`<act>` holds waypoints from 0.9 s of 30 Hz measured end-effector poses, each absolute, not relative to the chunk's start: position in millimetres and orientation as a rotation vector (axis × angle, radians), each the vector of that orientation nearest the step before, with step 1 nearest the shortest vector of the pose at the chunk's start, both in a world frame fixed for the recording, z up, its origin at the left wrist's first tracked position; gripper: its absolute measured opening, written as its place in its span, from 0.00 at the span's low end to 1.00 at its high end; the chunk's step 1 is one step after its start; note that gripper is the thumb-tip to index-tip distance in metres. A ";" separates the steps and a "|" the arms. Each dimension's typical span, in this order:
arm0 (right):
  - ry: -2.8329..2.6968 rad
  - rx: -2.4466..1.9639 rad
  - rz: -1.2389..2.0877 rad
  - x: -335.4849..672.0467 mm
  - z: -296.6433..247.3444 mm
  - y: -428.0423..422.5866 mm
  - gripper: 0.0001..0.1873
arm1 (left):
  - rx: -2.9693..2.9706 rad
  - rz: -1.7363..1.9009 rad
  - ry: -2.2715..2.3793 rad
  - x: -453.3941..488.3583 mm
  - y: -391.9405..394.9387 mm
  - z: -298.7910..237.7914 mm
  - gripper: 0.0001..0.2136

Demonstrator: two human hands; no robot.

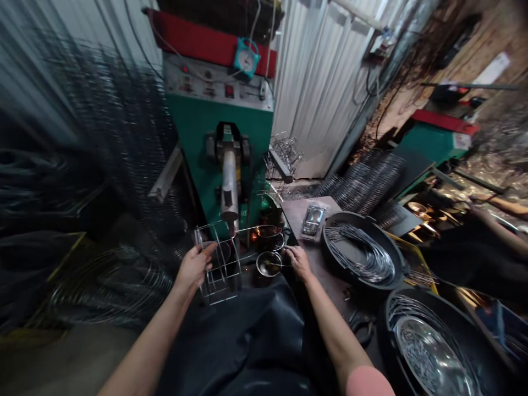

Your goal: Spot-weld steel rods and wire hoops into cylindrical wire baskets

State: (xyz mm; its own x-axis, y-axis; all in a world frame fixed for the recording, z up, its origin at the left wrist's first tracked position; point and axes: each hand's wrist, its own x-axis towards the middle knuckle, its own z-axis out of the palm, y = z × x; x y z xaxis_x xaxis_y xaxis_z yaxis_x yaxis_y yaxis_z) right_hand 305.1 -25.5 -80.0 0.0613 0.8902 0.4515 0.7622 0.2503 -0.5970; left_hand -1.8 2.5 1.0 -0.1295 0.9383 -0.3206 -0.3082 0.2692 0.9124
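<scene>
My left hand [194, 270] is closed around a wire rack [225, 279], an open frame of thin metal rods. The rack sits under the upper electrode arm [229, 192] of a green spot welder [190, 124], its long rods reaching right. My right hand [298, 263] is at the rack's right end, fingers pinched on a thin wire piece whose exact shape is hard to make out. Between the hands, a round metal ring [269, 265] shows beside that wire. Orange glints appear on the metal just behind it. A dark apron [247, 335] covers my lap.
Right of me, a table [295, 212] bears a small packet of metal parts [313, 220] and a black basin [363, 250] of wire rings. Another basin [390, 341] holds a steel bowl [433, 355]. Wire stacks [124, 121] stand left. A co-worker's arm [490, 220] shows far right.
</scene>
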 end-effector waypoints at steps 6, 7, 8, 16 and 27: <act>-1.831 -1.322 0.242 259.0 -38.8 -14.1 0.09 | 0.676 1.255 1.292 4.6 -1.2 10.3 0.20; -1.888 -1.269 0.257 250.5 -31.5 -11.3 0.08 | 0.677 1.254 1.290 5.1 -1.9 11.4 0.20; -1.932 -1.224 0.264 242.8 -25.4 -8.3 0.08 | 0.678 1.249 1.283 5.1 -2.3 11.8 0.20; -1.995 -1.131 0.242 222.1 -16.7 14.8 0.07 | 0.691 1.199 1.261 0.1 2.2 1.7 0.21; -2.005 -1.083 0.255 221.1 -12.8 25.2 0.05 | 0.678 1.227 1.171 -0.9 6.8 -5.1 0.19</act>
